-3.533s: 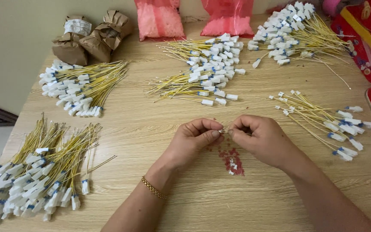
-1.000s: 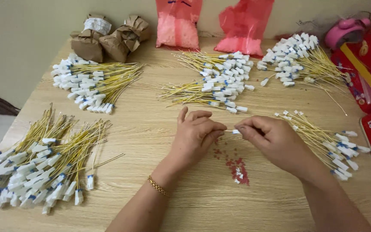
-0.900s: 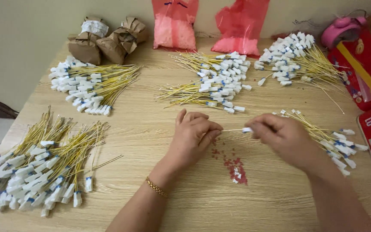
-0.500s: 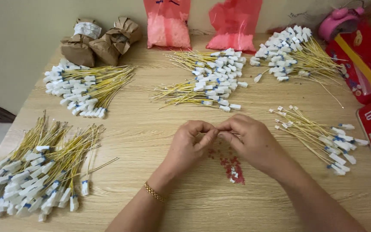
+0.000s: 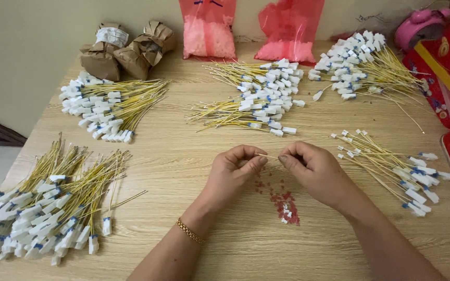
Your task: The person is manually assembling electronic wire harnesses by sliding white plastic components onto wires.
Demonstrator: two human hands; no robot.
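Observation:
My left hand [image 5: 233, 174] and my right hand [image 5: 313, 171] meet above the middle of the wooden table [image 5: 183, 171]. Between their fingertips they pinch a thin yellow wire [image 5: 268, 155], of which only a short stretch shows. A gold bracelet [image 5: 189, 231] is on my left wrist. Under the hands lies a scatter of small red bits [image 5: 279, 198] with a few white pieces among them. A small bundle of yellow wires with white and blue ends [image 5: 391, 166] lies just right of my right hand.
More piles of yellow wires with white ends lie at front left [image 5: 48, 208], back left [image 5: 108, 106], centre back [image 5: 259, 101] and back right [image 5: 363, 65]. Brown paper bags [image 5: 126, 49], two pink plastic bags [image 5: 209, 28] and red boxes [image 5: 444, 73] line the back and right.
My right hand reached out to the wire bundle on the right, then came back to meet my left hand over the red bits with a wire between them.

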